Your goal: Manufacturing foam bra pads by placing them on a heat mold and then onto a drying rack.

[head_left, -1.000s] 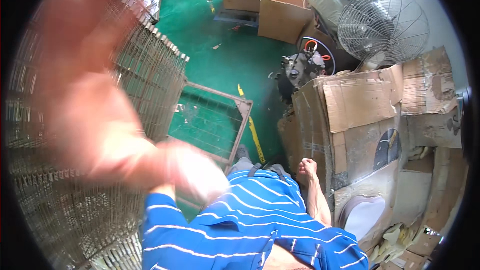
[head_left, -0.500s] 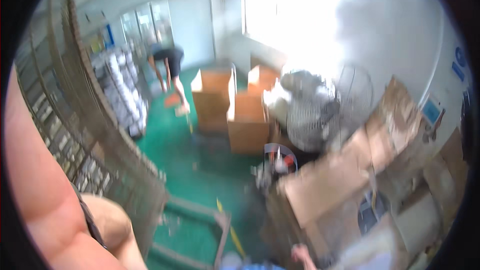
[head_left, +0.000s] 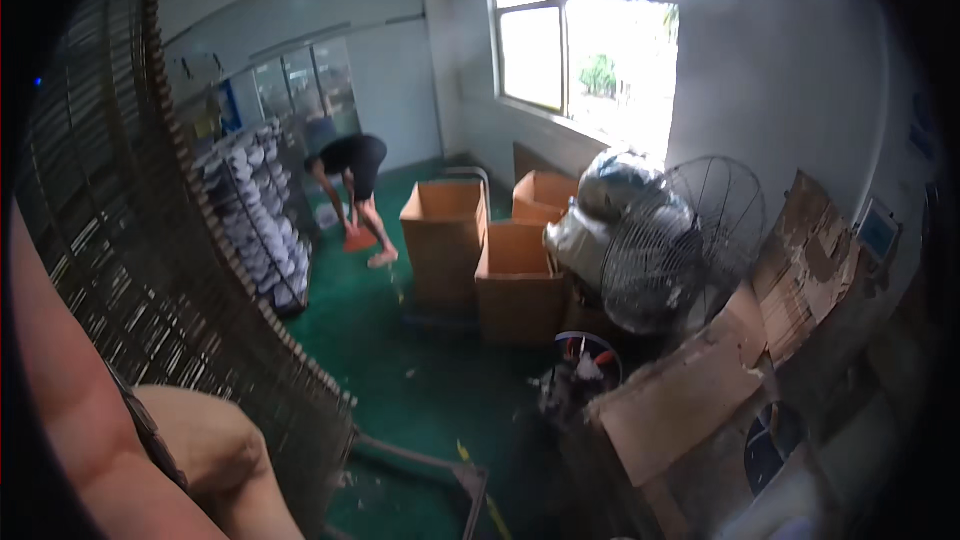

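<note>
Neither of my hands shows at this moment. My bare left arm (head_left: 75,390) runs up along the left rim, and its hand is out of sight past the edge. A bent bare knee (head_left: 205,430) shows beside that arm. Nearest to the arm stands a tall dark rack (head_left: 240,340) with many close-set thin bars, slanting across the left side. My right hand and forearm are outside the picture.
Brown cardboard boxes (head_left: 445,240) stand open on the green floor. A wire-caged fan (head_left: 655,270) and stuffed bags (head_left: 585,240) are by the window. Flattened cardboard (head_left: 680,410) lies at right. A person (head_left: 350,165) bends over an orange object (head_left: 358,239) near stacked white goods (head_left: 255,210).
The view has shifted and steadied, so the room sits lower in it. A hand at the lower edge has gone out of sight. My left arm stays at the left rim.
</note>
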The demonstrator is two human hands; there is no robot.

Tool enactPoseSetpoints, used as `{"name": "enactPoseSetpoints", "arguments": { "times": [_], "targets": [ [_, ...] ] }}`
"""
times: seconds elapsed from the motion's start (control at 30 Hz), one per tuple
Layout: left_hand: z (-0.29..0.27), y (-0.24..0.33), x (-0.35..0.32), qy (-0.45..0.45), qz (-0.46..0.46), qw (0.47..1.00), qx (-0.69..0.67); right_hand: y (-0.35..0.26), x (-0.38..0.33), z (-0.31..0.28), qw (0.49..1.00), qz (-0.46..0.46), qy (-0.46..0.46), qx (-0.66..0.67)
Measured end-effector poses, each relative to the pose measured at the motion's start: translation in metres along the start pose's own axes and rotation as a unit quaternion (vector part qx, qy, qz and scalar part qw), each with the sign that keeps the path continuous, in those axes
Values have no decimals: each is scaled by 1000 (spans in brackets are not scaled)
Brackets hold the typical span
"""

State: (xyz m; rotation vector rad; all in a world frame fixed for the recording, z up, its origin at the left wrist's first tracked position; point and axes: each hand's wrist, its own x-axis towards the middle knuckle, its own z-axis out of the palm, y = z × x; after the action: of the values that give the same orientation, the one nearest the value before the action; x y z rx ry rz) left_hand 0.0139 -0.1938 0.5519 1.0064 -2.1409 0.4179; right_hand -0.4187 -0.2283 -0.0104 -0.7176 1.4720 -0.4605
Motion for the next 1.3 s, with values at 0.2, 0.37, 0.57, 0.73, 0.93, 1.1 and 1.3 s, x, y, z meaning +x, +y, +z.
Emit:
{"name": "enactPoseSetpoints", "arguments": {
  "times": [0.2, 0.37, 0.57, 0.73, 0.93, 1.1, 1.3],
  "targets": [
    [-3, -15, -15, -10, 13, 1000, -17, 33, 32, 39, 996, 15, -19, -86],
    [10, -42, 3, 2, 66, 995, -76, 3, 17, 56, 992, -43, -6, -115],
    [48, -56, 37, 30, 101, 983, -153, -22, -38, 57, 984, -22, 132, -120],
    [119, -57, 21, -25, 13, 961, -275, 43, -65, 40, 956, -74, 236, -156],
    [271, -30, -182, -298, -234, 839, -391, 96, -91, 20, 953, -3, 277, -125],
    [317, -12, -369, -644, -351, 648, -206, 107, -91, -12, 962, 56, 248, -105],
    [349, 38, -409, -589, -477, 601, -254, 101, -89, -45, 970, 95, 214, -68]
  ]
}}
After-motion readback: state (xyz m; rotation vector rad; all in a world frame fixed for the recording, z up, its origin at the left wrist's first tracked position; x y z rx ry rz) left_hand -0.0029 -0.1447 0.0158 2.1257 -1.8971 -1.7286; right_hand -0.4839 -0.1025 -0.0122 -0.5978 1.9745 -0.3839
